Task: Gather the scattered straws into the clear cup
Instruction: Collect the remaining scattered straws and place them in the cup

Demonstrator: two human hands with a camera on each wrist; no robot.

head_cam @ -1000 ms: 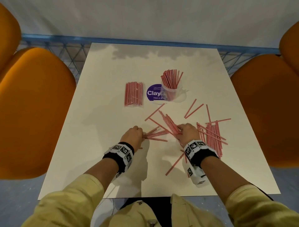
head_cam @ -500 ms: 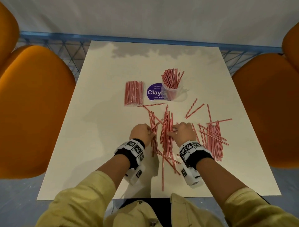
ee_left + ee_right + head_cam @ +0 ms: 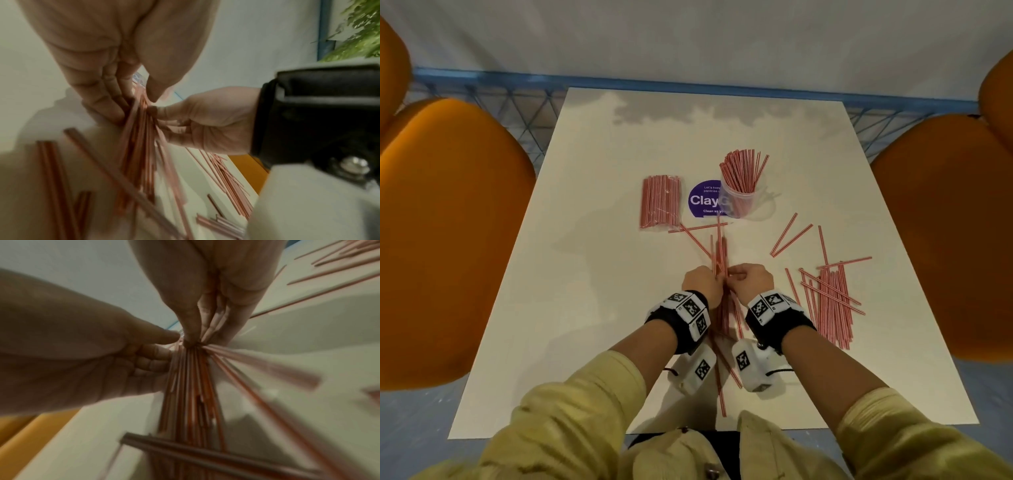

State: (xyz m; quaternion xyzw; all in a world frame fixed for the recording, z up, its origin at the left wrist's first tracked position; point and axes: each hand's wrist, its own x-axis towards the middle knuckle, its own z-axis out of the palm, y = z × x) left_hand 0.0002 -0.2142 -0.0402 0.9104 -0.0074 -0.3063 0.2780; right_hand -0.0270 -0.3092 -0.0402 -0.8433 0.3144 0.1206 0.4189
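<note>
A clear cup (image 3: 739, 202) stands mid-table, packed with upright red-striped straws. Near the front of the table my two hands meet around a straw bundle (image 3: 720, 251) that points away toward the cup. My left hand (image 3: 710, 279) grips it from the left and my right hand (image 3: 736, 277) pinches it from the right. In the left wrist view the left fingers (image 3: 111, 100) and thumb close on the straw bundle (image 3: 139, 146). In the right wrist view the right thumb and fingers (image 3: 205, 324) pinch the straw bundle (image 3: 191, 394). Its near ends trail between my wrists.
A loose pile of straws (image 3: 832, 301) lies to the right, with two single straws (image 3: 789, 236) beyond it. A flat pack of straws (image 3: 661, 202) and a purple sticker (image 3: 702, 202) sit left of the cup. Orange chairs (image 3: 448, 240) flank the white table (image 3: 585, 308).
My hands have come together at the middle, pulling the fanned-out straws into one narrow bundle lined up toward the cup. The pile at the right has not moved.
</note>
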